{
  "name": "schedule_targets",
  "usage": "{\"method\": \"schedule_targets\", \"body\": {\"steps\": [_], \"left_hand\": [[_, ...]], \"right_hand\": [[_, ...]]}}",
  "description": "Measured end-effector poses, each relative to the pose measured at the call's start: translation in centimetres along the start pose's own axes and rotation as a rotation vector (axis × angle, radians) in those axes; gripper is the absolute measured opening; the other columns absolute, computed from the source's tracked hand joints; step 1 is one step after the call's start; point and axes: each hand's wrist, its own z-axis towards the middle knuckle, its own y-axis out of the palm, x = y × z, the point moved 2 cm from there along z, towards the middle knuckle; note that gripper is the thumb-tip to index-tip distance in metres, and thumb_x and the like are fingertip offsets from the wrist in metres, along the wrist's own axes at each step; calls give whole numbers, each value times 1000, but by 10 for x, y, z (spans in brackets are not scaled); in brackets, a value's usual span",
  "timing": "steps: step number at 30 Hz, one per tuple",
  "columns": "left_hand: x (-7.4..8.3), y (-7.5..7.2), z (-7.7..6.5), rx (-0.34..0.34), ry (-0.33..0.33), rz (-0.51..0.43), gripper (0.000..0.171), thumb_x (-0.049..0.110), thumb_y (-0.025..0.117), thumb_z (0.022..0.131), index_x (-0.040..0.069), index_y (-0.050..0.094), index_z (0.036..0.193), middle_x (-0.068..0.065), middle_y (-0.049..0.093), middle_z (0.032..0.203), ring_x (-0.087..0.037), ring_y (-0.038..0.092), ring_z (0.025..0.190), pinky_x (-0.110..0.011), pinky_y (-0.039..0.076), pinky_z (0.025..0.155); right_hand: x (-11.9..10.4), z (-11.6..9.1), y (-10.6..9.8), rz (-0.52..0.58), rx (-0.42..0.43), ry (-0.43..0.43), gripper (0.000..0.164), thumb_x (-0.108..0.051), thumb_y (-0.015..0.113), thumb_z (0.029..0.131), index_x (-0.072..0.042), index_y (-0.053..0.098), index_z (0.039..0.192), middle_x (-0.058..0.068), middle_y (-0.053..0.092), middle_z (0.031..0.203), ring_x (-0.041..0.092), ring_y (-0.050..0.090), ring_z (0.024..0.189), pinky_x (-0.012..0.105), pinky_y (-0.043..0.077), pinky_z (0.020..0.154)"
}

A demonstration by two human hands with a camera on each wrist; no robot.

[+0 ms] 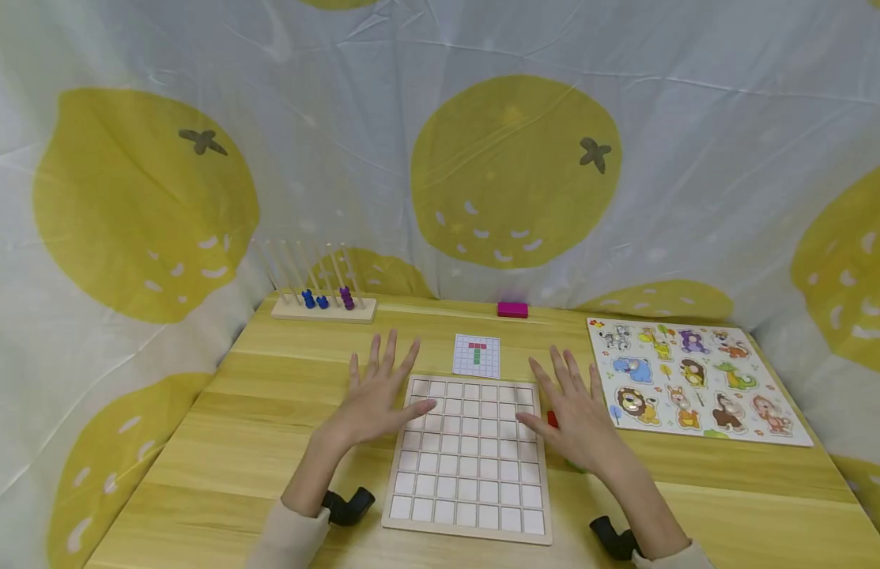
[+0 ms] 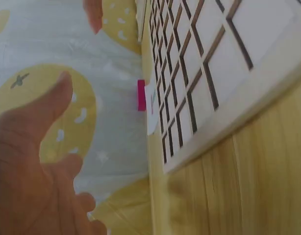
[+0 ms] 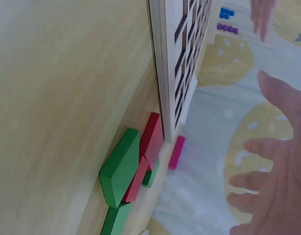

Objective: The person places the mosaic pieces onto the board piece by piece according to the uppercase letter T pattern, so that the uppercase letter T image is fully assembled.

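Observation:
My left hand [image 1: 372, 407] is raised near the left edge of a wooden grid board [image 1: 468, 532], fingers spread, holding nothing. Over the board's right side my right hand [image 1: 578, 423] hovers, also spread and holding nothing. The board has rows of white square cells with no tiles in them. Just beyond its far edge lies a small pattern card [image 1: 477, 367] with a red and green T on a grid. In the right wrist view, green tiles [image 3: 120, 164] and red tiles [image 3: 151, 139] lie in a loose pile beside the board; my right hand mostly hides them in the head view.
At the back left stands a wooden peg rack [image 1: 322, 310] with blue and purple beads. A magenta block [image 1: 513, 310] lies near the table's back edge. On the right is an animal puzzle board [image 1: 667, 427]. A lemon-print curtain [image 1: 340, 142] hangs behind the table.

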Motion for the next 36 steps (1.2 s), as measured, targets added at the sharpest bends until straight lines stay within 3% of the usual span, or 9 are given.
{"method": "schedule_targets", "body": {"steps": [7, 12, 16, 22, 26, 28, 32, 36], "left_hand": [[-35, 3, -4, -218, 11, -134, 116, 59, 76, 86, 25, 1, 168, -21, -18, 172, -49, -18, 158, -78, -10, 120], [-43, 5, -6, -311, -9, -140, 130, 55, 88, 76, 21, 4, 168, -27, -17, 170, -50, -18, 157, -77, -10, 120], [-43, 8, -6, -328, -22, -113, 138, 55, 93, 68, 22, 4, 168, -26, -16, 170, -48, -18, 158, -75, -10, 122], [-39, 14, -7, -332, -41, -70, 148, 53, 97, 59, 22, 3, 168, -26, -17, 170, -47, -20, 157, -74, -12, 122], [-37, 14, -8, -337, -42, -61, 149, 51, 98, 57, 20, 4, 168, -27, -19, 169, -48, -21, 157, -75, -13, 121], [-37, 15, -8, -343, -44, -59, 148, 50, 98, 57, 19, 4, 168, -27, -20, 169, -47, -21, 157, -75, -13, 121], [-37, 15, -7, -351, -46, -56, 148, 50, 98, 58, 20, 4, 168, -26, -21, 169, -47, -22, 157, -75, -13, 121], [-38, 15, -7, -353, -41, -55, 147, 50, 98, 59, 20, 5, 168, -26, -22, 169, -47, -22, 156, -75, -13, 121]], "right_hand": [[6, -2, -4, 89, -47, 1, 84, -54, 63, 99, -14, 29, 165, 21, 9, 174, 46, 7, 160, 74, -1, 124], [12, -2, -9, 174, -77, -7, 81, -50, 64, 100, -11, 32, 163, 24, 14, 172, 48, 10, 159, 74, 0, 124], [21, -1, -13, 292, -117, -14, 76, -46, 67, 99, -13, 37, 161, 24, 21, 171, 50, 15, 158, 76, 4, 123], [39, 0, -15, 443, -156, -29, 64, -34, 71, 99, -15, 48, 155, 21, 40, 163, 49, 38, 148, 74, 39, 112], [48, -2, -18, 520, -155, -10, 58, -28, 74, 97, -12, 55, 149, 15, 56, 149, 43, 54, 133, 65, 48, 107], [52, -3, -20, 551, -162, -7, 56, -26, 76, 95, -10, 58, 145, 14, 61, 140, 38, 60, 121, 52, 54, 98], [58, -2, -21, 585, -183, -8, 48, -16, 80, 91, -7, 66, 136, 18, 65, 122, 21, 58, 92, 27, 51, 71], [62, -1, -18, 584, -231, 15, 39, -9, 80, 89, -5, 71, 127, 15, 66, 105, 10, 47, 71, 22, 40, 56]]}}
